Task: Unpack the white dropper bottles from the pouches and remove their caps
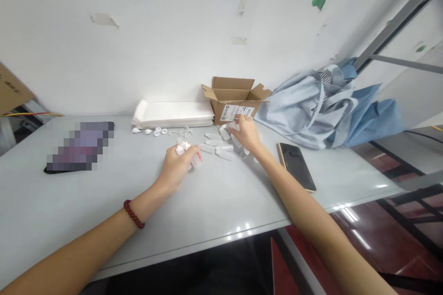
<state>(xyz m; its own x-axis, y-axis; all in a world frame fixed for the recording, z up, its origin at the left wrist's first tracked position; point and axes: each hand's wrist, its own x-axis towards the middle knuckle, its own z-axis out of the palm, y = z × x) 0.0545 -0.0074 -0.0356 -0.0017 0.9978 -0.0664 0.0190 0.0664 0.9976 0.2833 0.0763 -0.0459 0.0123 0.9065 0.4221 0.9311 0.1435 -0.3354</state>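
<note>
Forearms: both cut off by the lower edge; red bead bracelet point(134, 214) on the left wrist.
Left hand point(178, 166): fingers curled tight around small white bottles point(188, 151), held just above the table point(214, 212); their number is hidden.
Phone point(296, 166): face up, screen dark, beside the right forearm.
Right hand point(246, 133): fingers bent down onto loose bottles point(217, 144) on the table; fingertips hidden, grip unclear.
Dark object point(81, 146): pixelated, unreadable.
Caps point(155, 132): tiny, shapes unclear.
Box point(232, 97): flaps open; white label point(237, 111), print too small to read.
</note>
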